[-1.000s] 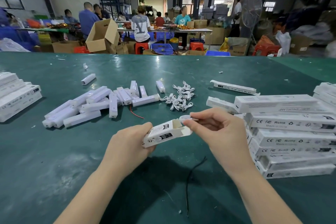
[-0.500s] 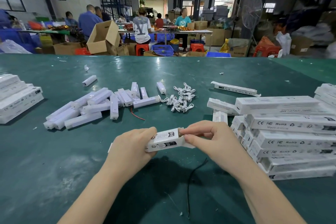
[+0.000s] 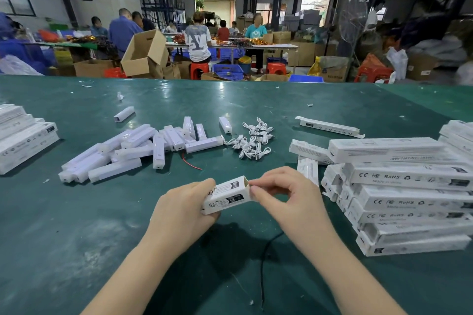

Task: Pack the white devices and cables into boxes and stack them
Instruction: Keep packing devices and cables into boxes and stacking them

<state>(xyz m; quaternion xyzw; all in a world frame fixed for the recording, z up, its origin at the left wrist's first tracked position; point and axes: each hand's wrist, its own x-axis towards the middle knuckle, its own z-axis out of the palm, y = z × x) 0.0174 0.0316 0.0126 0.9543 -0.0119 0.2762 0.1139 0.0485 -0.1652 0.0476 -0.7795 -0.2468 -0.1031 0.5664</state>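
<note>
My left hand (image 3: 181,208) grips a long white printed box (image 3: 226,195) held end-on just above the green table (image 3: 76,225). My right hand (image 3: 286,199) pinches the flap at the box's right end with thumb and forefinger. Several loose white devices (image 3: 133,148) lie in a heap at centre left. A tangle of short white cables (image 3: 252,142) sits beyond my hands. Stacked white boxes (image 3: 409,194) fill the right side.
More white boxes (image 3: 23,135) are piled at the left edge. A flat box (image 3: 329,126) lies alone behind the right stack. A thin black cord (image 3: 266,258) trails on the table near me, a red wire (image 3: 190,163) near the devices. People work at tables beyond.
My right hand pushed a white cable into the box's open end and now pinches the end flap. The box has moved closer to me and turned more level.
</note>
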